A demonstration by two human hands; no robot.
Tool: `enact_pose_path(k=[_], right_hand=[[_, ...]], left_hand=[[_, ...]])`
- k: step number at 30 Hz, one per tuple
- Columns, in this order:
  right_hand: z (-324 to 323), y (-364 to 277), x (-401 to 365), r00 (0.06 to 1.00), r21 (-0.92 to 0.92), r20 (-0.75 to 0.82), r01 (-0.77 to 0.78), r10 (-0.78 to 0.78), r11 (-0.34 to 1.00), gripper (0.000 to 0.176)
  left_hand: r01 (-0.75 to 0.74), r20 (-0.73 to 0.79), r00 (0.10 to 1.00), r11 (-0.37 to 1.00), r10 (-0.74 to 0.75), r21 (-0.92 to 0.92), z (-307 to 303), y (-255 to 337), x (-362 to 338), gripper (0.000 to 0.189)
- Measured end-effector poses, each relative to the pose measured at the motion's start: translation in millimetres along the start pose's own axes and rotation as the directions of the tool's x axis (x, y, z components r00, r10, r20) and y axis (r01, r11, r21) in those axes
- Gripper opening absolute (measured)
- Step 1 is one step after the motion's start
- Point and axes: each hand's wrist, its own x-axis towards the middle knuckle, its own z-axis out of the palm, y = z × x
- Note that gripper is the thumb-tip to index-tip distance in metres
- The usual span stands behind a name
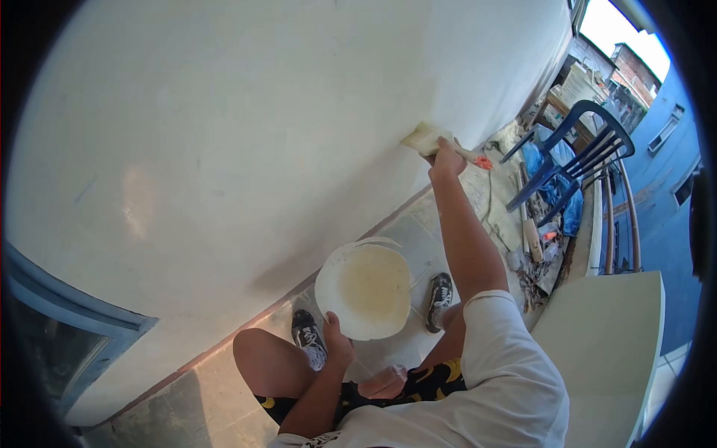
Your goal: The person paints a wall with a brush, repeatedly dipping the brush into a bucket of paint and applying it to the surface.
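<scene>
My right hand (447, 158) is stretched out to the right, closed around a wide paintbrush (423, 139). Pale bristles meet the white wall (246, 119), and the handle, red at its end, sticks out behind my fingers. Between my feet is a round white bucket (326, 299) with cream-coloured liquid inside. My left hand (338, 345) grips the bucket's near rim, thumb on top; the other fingers are mostly hidden.
A blue plastic chair (571, 149) stands at the right among blue plastic sheeting (571, 213) and debris. A pale panel (605, 343) rises at my lower right. At the lower left, a blue-grey window frame (112, 317) is set in the wall.
</scene>
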Motion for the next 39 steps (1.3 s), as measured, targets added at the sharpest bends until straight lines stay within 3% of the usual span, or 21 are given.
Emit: enact_pose_path(k=[2, 4, 7, 10, 11, 13, 15, 16, 18, 20, 22, 25, 28, 30, 33, 34, 36, 38, 39], right_hand=[[29, -39, 2, 0.991, 0.065, 0.116, -0.070, 0.062, 0.995, 0.051], [82, -102, -2, 0.988, 0.150, 0.128, 0.062, -0.082, 0.987, 0.047], [109, -177, -10, 0.885, 0.351, 0.278, 0.269, -0.374, 0.897, 0.042], [85, -172, -1, 0.846, 0.452, 0.363, 0.206, -0.390, 0.868, 0.042], [69, -146, 7, 0.886, 0.440, 0.381, 0.079, -0.266, 0.894, 0.043], [34, -72, 5, 0.928, 0.211, 0.362, 0.008, -0.085, 0.977, 0.048], [2, -26, -9, 0.987, 0.069, 0.136, -0.091, 0.081, 0.994, 0.050], [0, -20, -9, 0.987, 0.075, 0.137, -0.094, 0.083, 0.993, 0.050], [-9, -12, -9, 0.981, 0.051, -0.033, -0.187, 0.189, 0.981, 0.050], [36, -41, 2, 0.995, 0.093, -0.011, -0.100, 0.102, 0.991, 0.049], [90, -111, -10, 1.000, 0.084, 0.012, -0.028, 0.027, 0.996, 0.046], [102, -178, -12, 0.909, 0.355, 0.336, 0.122, -0.248, 0.927, 0.042], [87, -168, -3, 0.871, 0.499, 0.393, 0.068, -0.295, 0.864, 0.042], [63, -98, -5, 0.939, 0.319, 0.313, 0.036, -0.141, 0.947, 0.045], [-4, -5, -7, 0.983, 0.135, 0.118, -0.157, 0.142, 0.978, 0.051], [-10, 0, -9, 0.983, 0.144, 0.117, -0.158, 0.142, 0.977, 0.051], [-16, 3, -12, 0.963, 0.099, -0.119, -0.232, 0.243, 0.968, 0.051], [29, -31, -3, 0.988, -0.019, -0.023, -0.152, 0.151, 0.988, 0.047], [60, -58, -3, 0.997, 0.027, -0.030, -0.069, 0.070, 0.997, 0.046]], left_hand=[[0.024, 0.024, 0.999, 0.999, -0.024, 0.023, 2, 1, 3, 0.065], [0.019, 0.052, 0.998, 1.000, -0.020, 0.015, 6, 1, 3, 0.066], [0.012, 0.030, 0.999, 1.000, -0.012, 0.009, 13, 3, 3, 0.060], [-0.003, 0.056, 0.998, 1.000, 0.003, 0.002, 13, -1, 5, 0.060], [-0.011, 0.059, 0.998, 1.000, 0.011, -0.001, 13, 0, 3, 0.060], [0.016, 0.029, 0.999, 0.999, -0.015, -0.035, 14, 2, 1, 0.060], [0.019, 0.034, 0.999, 0.999, -0.018, -0.026, 17, 3, -2, 0.060], [0.029, 0.028, 0.999, 1.000, -0.029, -0.008, 16, 6, -4, 0.059], [0.018, 0.035, 0.999, 1.000, -0.018, 0.002, 13, 7, -7, 0.059], [0.002, 0.054, 0.999, 1.000, -0.003, 0.007, 14, 1, -1, 0.059], [-0.008, 0.047, 0.999, 1.000, 0.009, -0.024, 8, -3, 3, 0.059], [0.013, 0.056, 0.998, 1.000, -0.012, -0.016, 8, -3, 3, 0.060], [0.043, 0.039, 0.998, 0.998, -0.041, -0.037, 17, 2, 1, 0.061], [0.039, 0.046, 0.998, 0.999, -0.038, -0.036, 17, 1, -1, 0.061], [0.036, 0.036, 0.999, 0.999, -0.035, -0.026, 16, 2, -4, 0.061], [0.049, 0.008, 0.999, 0.999, -0.049, -0.018, 16, 4, -5, 0.062], [0.035, 0.019, 0.999, 0.999, -0.035, -0.001, 9, -1, 1, 0.062], [0.032, 0.026, 0.999, 0.999, -0.033, 0.030, 3, -4, 3, 0.062], [0.026, 0.021, 0.999, 0.999, -0.027, 0.033, 4, -6, 4, 0.062]])
